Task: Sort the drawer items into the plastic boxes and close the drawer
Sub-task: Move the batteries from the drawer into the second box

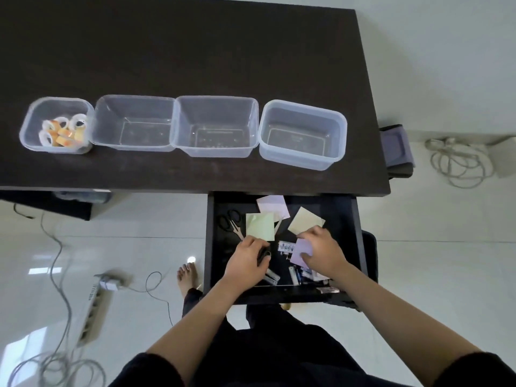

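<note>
In the open drawer [360, 233], the left hand [247, 261] curls around a small black object [264, 254] while the right hand [324, 252] pinches a purple note [302, 251], green notes [259, 226] and scissors [233, 222] just beyond, boxes [215, 125] farther off.

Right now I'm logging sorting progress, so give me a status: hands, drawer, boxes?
Left hand on a dark item, right hand pinching purple notes. Drawer open, still cluttered. Tape rolls boxed; other boxes empty.
</note>
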`<state>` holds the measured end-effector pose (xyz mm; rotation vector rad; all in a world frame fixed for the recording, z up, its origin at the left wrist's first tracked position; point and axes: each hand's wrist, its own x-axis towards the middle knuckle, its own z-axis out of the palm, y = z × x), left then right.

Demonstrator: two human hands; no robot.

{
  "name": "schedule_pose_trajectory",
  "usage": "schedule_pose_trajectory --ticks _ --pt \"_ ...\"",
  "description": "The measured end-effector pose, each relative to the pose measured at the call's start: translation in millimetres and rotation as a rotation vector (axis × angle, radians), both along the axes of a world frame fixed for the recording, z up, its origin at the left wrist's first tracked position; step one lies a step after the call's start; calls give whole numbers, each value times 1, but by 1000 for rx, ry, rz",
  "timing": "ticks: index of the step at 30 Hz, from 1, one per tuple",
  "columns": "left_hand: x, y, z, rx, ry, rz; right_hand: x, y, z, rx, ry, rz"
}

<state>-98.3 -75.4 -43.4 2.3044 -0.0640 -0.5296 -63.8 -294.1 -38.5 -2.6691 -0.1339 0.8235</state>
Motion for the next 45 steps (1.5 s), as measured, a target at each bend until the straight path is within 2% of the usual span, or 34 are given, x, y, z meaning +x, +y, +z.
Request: schedule_pose_trajectory --ticks 5,11,16,20,23,30,37,41,45 --pt "14 -38 -14 93 106 -179 2 -29 -12 -98 71 -5" --pt "34 -78 -33 153 200 -308 3 -46 -24 10 194 -50" --pt "39 -94 -37 174 202 -246 5 -49 -24 96 237 -111" --pt "38 -95 -38 105 184 -179 4 -50 -24 163 200 -150" --pt "38 -92 -32 15 178 -132 7 -49 -22 272 144 -272" --pt "48 -74 -23 -93 171 15 29 -47 -15 370 169 -374" --pt "71 -51 -18 11 61 18 56 -39 -9 492 15 -595" --pt "62 -46 -21 88 1 -15 50 -41 -16 364 -81 -402" --pt "39 -55 -22 72 -52 -124 22 -42 -14 230 -261 -216"
